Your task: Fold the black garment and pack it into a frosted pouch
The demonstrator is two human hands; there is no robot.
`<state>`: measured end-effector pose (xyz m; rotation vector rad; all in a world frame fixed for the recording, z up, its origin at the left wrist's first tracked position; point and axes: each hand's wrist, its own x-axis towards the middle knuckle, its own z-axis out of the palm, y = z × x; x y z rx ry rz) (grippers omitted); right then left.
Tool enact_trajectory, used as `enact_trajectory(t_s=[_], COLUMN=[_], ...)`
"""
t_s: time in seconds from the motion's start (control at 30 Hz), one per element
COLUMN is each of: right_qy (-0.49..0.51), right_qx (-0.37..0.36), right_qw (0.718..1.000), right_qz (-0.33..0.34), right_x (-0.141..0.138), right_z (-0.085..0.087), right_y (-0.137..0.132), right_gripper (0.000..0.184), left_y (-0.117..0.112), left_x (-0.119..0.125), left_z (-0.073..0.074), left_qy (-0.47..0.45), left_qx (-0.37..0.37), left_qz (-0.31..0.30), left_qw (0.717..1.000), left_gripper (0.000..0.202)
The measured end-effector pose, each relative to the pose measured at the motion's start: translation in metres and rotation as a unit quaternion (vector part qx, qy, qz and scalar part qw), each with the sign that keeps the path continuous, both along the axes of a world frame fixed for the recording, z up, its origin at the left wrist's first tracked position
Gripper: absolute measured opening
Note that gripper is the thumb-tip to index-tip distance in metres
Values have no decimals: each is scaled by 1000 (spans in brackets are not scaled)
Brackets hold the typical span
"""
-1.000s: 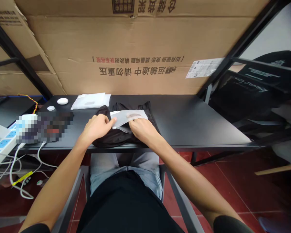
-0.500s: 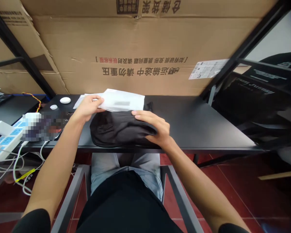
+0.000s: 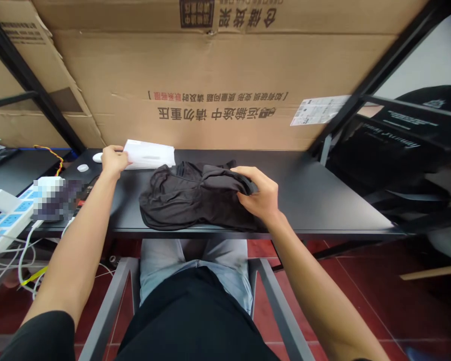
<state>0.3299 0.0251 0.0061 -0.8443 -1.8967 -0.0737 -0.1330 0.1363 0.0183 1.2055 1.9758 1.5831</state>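
Observation:
My left hand [image 3: 115,159] is closed on the left end of a flat white packet [image 3: 150,154] at the back left of the desk. The packet looks thin and smooth; its kind is hard to make out. In front of me lies a black cloth item [image 3: 176,200], rumpled, with a rounded left end and a bound edge. My right hand [image 3: 261,193] grips a folded edge at the right of this cloth, thumb below and fingers above. That side is lifted a little, while the rest lies on the black desk [image 3: 315,200].
Behind the desk stands a large cardboard sheet [image 3: 225,65]. At left are a white power strip [image 3: 11,215] with cables, a small white round cap [image 3: 83,168] and a white oval object [image 3: 96,157]. Black bags [image 3: 394,145] sit beyond the frame post at right.
My left hand has carried the white packet left, away from the black cloth. My right hand has shifted slightly right, and the cloth is more spread out.

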Motion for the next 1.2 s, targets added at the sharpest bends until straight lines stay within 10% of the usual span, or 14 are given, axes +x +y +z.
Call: enact_trajectory(t_s=[0.27,0.43,0.67,0.93,1.2], right_qy=[-125,-138,-245,-151,-213], right_qx=[-16,1,-81,-139,-135], right_qw=[992,988,964,976,967], right_qz=[-32,-63,62,68,38], right_x=[29,12,9,56,40], right_z=[-1,-1,-4,1,1], right_y=[26,22,9,1,16], right_gripper=[49,47,43,43,34], left_y=[-41,-64,-98,-94,-99], left_x=[32,101,170,195,217], left_z=[18,35,21,4,24], left_qy=[328,348,413,429,500], left_qx=[60,83,96,110,72], left_qz=[-17,-201,-475,-517,-464], left_qw=[942,912,771,732,728], left_gripper=[68,42,64,49,28])
